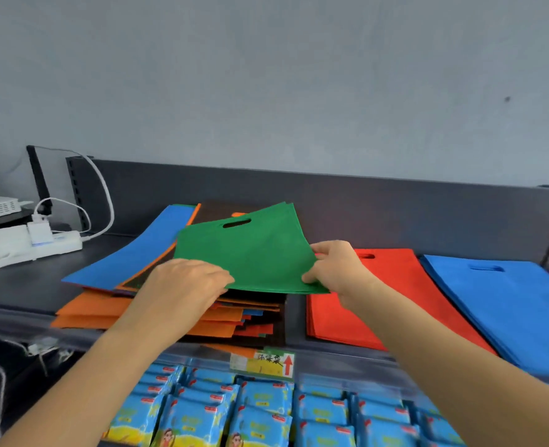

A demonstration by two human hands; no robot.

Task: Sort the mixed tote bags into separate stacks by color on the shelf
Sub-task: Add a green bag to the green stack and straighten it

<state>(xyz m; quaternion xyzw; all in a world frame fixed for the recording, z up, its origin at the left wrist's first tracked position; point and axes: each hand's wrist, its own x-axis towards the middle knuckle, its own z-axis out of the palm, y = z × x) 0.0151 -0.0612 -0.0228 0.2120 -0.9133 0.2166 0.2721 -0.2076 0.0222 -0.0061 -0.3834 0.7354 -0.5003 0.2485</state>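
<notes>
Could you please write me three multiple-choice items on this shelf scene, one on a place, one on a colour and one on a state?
1. Which stack lies just right of the mixed pile?
A. blue stack
B. red stack
C. orange stack

2. What colour is the bag held above the pile?
A. green
B. black
C. yellow

3. What is the right hand doing?
A. resting flat on the shelf
B. pinching the green bag at its corner
C. gripping the power strip

Answers:
1 B, the red stack lies right beside the pile.
2 A, the lifted bag with the handle slot is green.
3 B, its fingers and thumb close on the bag's right corner.
</notes>
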